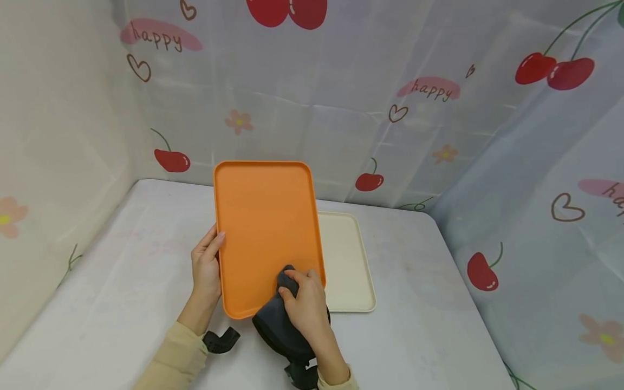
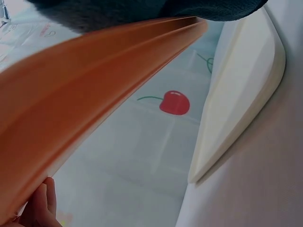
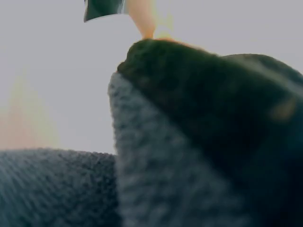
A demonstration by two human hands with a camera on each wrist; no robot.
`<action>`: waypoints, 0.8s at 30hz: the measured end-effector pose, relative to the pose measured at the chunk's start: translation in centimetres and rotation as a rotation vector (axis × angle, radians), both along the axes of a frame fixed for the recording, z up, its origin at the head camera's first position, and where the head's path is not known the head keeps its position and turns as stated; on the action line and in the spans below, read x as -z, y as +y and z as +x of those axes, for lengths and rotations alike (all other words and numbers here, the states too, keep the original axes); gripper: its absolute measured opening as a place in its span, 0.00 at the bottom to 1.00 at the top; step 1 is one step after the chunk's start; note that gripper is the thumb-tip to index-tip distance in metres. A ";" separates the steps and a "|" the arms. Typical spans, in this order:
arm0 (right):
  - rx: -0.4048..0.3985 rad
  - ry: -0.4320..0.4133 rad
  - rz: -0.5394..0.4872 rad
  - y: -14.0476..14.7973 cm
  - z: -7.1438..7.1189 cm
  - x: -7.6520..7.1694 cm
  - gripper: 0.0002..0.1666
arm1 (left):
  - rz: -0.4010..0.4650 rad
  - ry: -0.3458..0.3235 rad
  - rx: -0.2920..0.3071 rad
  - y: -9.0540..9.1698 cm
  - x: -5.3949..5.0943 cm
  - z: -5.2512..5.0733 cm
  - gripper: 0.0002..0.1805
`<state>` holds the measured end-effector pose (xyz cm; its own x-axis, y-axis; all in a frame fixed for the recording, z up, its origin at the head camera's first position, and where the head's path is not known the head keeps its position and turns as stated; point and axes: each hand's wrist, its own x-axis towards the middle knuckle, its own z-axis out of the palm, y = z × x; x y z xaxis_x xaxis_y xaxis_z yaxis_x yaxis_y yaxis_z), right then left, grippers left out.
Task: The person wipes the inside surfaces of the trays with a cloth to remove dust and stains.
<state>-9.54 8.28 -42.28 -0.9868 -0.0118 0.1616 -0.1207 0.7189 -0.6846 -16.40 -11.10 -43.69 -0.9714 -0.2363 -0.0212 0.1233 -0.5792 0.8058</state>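
Observation:
An orange rectangular tray (image 1: pixel 268 222) is held tilted up above the table, its inner face toward the head camera. My left hand (image 1: pixel 207 265) grips its left edge, thumb on the front side; in the left wrist view a few fingertips (image 2: pixel 41 203) show at the tray's edge (image 2: pixel 85 90). My right hand (image 1: pixel 306 303) pinches a dark grey cloth (image 1: pixel 280 322) against the tray's lower right part, and the cloth hangs below the tray's bottom rim. Grey fabric (image 3: pixel 156 161) fills much of the right wrist view and hides the right fingers there.
A cream tray (image 1: pixel 346 265) lies flat on the white table (image 1: pixel 414 303), partly behind the orange one. Black wrist mounts (image 1: pixel 221 341) sit at both wrists. A curtain (image 1: pixel 312 81) printed with cherries and hearts stands behind and at the sides.

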 end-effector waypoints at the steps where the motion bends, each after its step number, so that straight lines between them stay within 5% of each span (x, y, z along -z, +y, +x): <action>1: -0.011 -0.003 0.001 -0.2 0.1 -0.1 0.20 | -0.007 -0.001 -0.002 0.0 0.0 0.0 0.24; 24: -0.347 0.047 0.191 -6.1 2.0 -1.5 0.18 | -0.043 0.013 0.058 0.3 0.2 0.2 0.25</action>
<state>-7.50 2.15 -40.73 -0.9105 -0.3774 0.1690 -0.4068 0.7440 -0.5302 -16.22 -10.83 -43.89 -0.9836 -0.1802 0.0000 0.1009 -0.5508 0.8285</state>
